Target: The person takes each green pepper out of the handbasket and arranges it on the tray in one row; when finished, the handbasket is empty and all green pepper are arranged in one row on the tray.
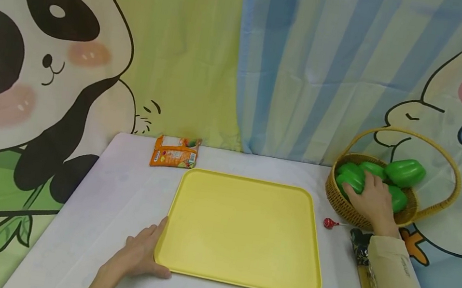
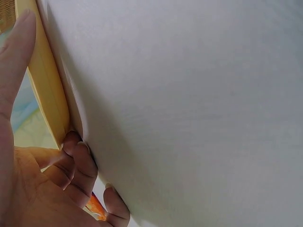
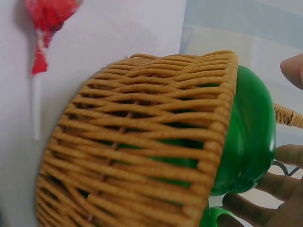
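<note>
Resting over a green fruit (image 1: 351, 176) in the wicker basket (image 1: 339, 204), the right hand (image 1: 374, 202) has its thumb and fingers spread pretty loosely. In the right wrist view there's a gap between the thumb and the fruit, with the fingers over on its other side. More green fruits (image 1: 404, 172) are piled in there too. The basket's at the far right corner of the table (image 1: 119, 197).

Left hand (image 1: 139, 252) is at the near left corner of the yellow tray (image 1: 241, 233), fingers relaxed, just touching: thumb by the front edge, fingers by the side. A red lollipop (image 1: 328, 223) lies just in front of the basket, an orange snack packet (image 1: 175, 152) sits beyond the tray's far left corner, and the right sleeve (image 1: 397, 278) partly hides something black and tan (image 1: 360, 246), can't tell what.
</note>
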{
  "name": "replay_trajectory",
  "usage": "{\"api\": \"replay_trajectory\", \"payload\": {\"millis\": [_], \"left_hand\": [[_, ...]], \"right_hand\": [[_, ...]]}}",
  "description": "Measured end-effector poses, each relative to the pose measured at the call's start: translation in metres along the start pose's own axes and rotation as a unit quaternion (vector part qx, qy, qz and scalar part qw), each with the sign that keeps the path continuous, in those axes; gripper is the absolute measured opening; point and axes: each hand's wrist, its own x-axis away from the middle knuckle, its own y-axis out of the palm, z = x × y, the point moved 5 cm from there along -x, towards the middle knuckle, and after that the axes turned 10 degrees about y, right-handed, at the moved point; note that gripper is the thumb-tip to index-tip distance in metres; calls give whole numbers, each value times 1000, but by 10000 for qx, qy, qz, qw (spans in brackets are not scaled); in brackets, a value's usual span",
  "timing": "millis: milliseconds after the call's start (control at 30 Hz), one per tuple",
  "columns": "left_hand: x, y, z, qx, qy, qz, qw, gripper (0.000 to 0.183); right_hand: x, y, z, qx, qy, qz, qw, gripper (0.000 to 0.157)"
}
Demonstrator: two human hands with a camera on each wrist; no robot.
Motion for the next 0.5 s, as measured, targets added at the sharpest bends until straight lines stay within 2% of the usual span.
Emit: {"api": "replay_trajectory", "payload": {"millis": [167,333,500], "left_hand": [[-3,1,2,69,88,1,9999,147],[0,0,1,-183,136,42,9997,148],[2,-1,1,-255,180,100,9995,147]], "right_hand": [[-9,0,1,118,58,-173,9998,97],[-14,8,0,276,101,-359,9989,102],[-15,10,-3,325,39,-307,9990,99]]}}
